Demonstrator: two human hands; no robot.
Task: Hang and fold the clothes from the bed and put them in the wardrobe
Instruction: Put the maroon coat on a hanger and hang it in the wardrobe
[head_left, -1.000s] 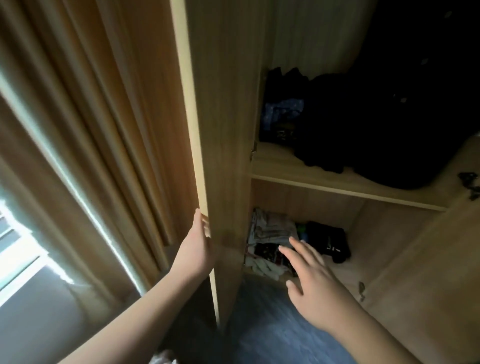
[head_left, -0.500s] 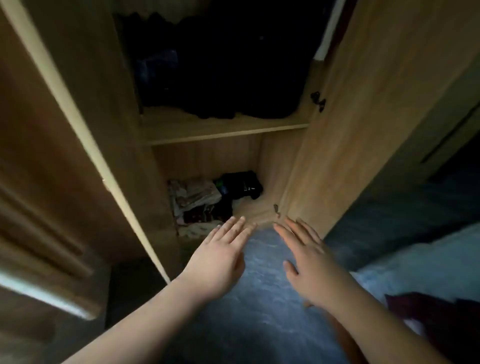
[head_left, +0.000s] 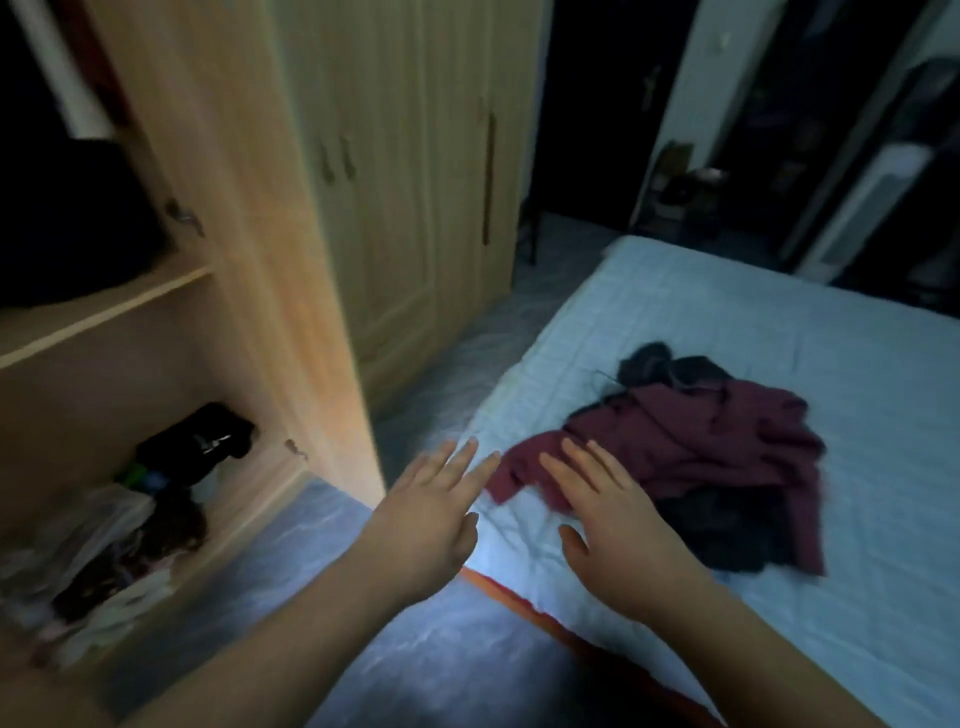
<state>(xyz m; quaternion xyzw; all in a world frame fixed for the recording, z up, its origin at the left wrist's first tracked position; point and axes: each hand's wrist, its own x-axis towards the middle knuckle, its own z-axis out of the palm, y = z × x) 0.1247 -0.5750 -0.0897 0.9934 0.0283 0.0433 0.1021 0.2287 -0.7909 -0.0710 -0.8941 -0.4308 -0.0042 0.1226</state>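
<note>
With both the left hand (head_left: 434, 512) and right hand (head_left: 615, 522) spread flat and empty, the maroon garment (head_left: 696, 447) lies crumpled on the bed (head_left: 779, 322) at two o'clock, probably light, limp, best pinched at its shoulders.

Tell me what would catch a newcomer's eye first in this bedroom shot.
Likely the maroon garment heaped on dark clothes on the pale blue bed at right. The left hand and right hand, fingers spread, reach toward it, and the open wardrobe stands at left.
</note>
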